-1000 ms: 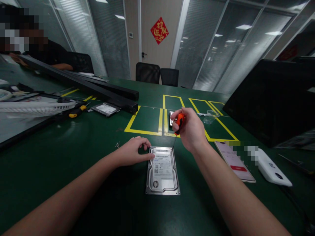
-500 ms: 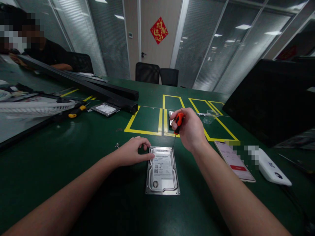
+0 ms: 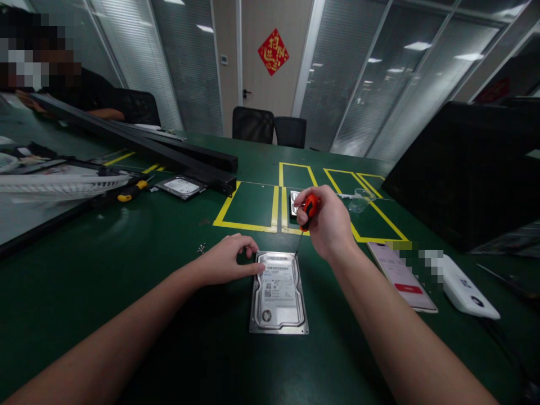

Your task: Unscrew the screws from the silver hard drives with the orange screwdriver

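Note:
A silver hard drive (image 3: pixel 279 292) with a white label lies flat on the green table. My left hand (image 3: pixel 230 259) grips its far left corner, thumb on the top face and fingers at the far edge. In my right hand (image 3: pixel 327 222) is a red-and-black screwdriver (image 3: pixel 310 211), fingers wrapped round its handle. Its thin shaft slants down to the drive's far right corner, where the tip meets it; a screw there is too small to make out. Left of my left hand lies a small heap of screws (image 3: pixel 201 247).
Behind my right hand is another drive (image 3: pixel 294 202), partly hidden. A second hard drive (image 3: pixel 181 187) and a yellow-black screwdriver (image 3: pixel 132 192) lie left, near long black bars (image 3: pixel 169 152). On the right are a phone (image 3: pixel 400 275), a white device (image 3: pixel 471 288), a clear plastic cup (image 3: pixel 360 201) and a dark monitor (image 3: pixel 468 174). A person sits far left.
My right hand has turned slightly with the screwdriver, its handle shifting a little to the right. The left hand and the hard drive have stayed put.

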Demonstrator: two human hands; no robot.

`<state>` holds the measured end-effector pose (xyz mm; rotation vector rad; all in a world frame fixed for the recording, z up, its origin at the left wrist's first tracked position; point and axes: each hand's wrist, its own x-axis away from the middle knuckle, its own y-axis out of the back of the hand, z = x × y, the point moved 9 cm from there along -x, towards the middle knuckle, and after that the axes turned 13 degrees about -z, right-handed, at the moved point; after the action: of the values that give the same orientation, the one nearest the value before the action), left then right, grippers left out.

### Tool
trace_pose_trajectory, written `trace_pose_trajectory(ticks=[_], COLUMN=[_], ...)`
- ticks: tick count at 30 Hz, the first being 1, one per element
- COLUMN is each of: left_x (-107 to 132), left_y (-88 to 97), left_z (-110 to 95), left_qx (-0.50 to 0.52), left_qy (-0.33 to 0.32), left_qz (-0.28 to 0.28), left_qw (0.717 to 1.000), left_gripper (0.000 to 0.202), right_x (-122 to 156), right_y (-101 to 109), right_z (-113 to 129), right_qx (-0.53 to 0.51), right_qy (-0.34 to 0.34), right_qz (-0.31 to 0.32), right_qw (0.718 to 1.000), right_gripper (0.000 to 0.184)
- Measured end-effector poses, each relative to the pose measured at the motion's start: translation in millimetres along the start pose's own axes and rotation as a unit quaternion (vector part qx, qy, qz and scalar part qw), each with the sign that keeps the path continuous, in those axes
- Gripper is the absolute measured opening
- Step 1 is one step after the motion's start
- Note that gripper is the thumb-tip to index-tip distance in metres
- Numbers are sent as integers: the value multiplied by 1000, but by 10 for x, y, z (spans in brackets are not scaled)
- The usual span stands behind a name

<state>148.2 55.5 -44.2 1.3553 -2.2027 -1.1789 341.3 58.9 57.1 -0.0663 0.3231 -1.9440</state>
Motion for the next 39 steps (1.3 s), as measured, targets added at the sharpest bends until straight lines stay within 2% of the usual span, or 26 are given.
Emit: trace_pose_trajectory(ticks=[2, 7, 11, 16, 21, 30, 35, 39], left_x=[-3, -3, -1, -2, -3, 5, -2, -3], left_y=[-5, -15, -7, -3, 1, 2, 3, -4], left_z=[9, 22, 6, -1, -2, 10, 7, 14], left_qx=[0, 2, -1, -7, -2, -3, 3, 1], left_qy=[-3, -8, -5, 6, 2, 4, -9, -8], left_qz=[-2, -6, -2, 6, 0, 1, -9, -9], left_qw=[1000, 1000, 1000, 1000, 1000, 1000, 1000, 1000], left_gripper=[57, 55, 55, 56, 56, 57, 55, 55], right_x=[-27, -31, -2, -23, -24, -11, -24, 7], right_y=[33, 50, 23, 23, 58, 25, 68, 25], right_z=[-32, -58, -7, -39, -39, -3, -37, -20], right_qx=[5, 35, 8, -9, 20, -2, 28, 21], right_qy=[-11, -10, 1, -25, -5, 4, 1, 12], right_qz=[-14, -34, -26, -12, -44, -22, -50, -32], right_qw=[1000, 999, 1000, 1000, 999, 1000, 998, 999], right_gripper=[28, 13, 24, 31, 8, 23, 7, 14])
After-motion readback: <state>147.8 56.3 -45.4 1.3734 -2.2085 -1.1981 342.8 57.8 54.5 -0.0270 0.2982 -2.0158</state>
